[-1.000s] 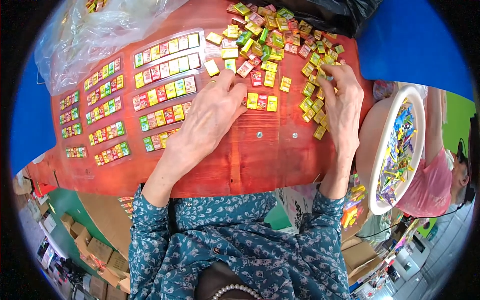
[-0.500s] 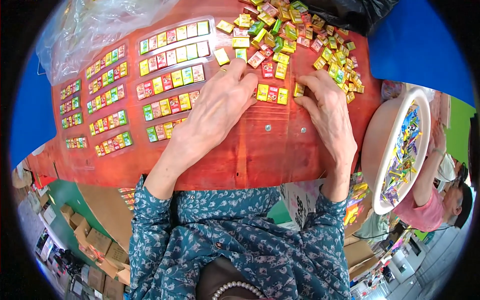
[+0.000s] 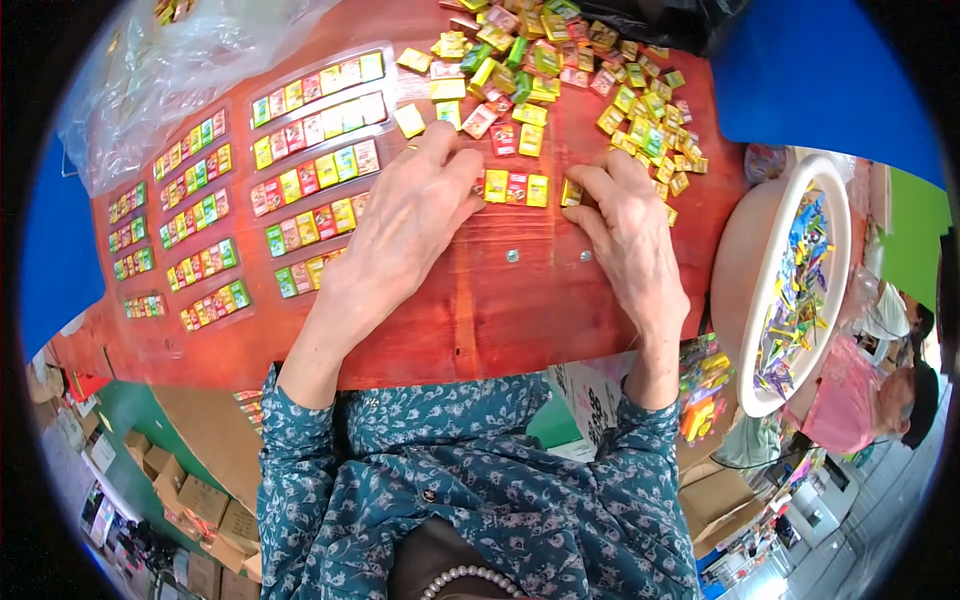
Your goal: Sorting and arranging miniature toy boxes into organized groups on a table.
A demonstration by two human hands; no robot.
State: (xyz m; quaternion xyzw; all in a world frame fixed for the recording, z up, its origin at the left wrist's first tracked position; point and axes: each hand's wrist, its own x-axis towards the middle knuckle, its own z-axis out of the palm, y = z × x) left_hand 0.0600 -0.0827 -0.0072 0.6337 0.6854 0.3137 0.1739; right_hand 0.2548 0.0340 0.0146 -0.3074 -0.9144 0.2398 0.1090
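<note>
A short row of small red and yellow boxes [image 3: 516,188] lies on the red table [image 3: 480,310]. My left hand [image 3: 405,215] is curled around the row's left end, with thumb and bent fingers hiding part of it. Just right of the row, my right hand [image 3: 630,220] pinches a single yellow box [image 3: 571,192] between thumb and fingers; a narrow gap separates it from the row. Beyond both hands spreads a loose heap of small red, yellow and green boxes [image 3: 545,60]. A red box [image 3: 502,139] and a yellow box [image 3: 531,140] lie singly before the heap.
Clear plastic trays [image 3: 318,88] filled with box rows cover the table's left side. Clear plastic film [image 3: 190,80] and a black bag [image 3: 670,22] lie at the back. A white tub [image 3: 735,260] of colourful wrapped pieces stands right; past it is another person [image 3: 845,400].
The view has shifted, so table things appear farther left. My hands keep nearly the same places beside the row. The other person's raised arm has moved down.
</note>
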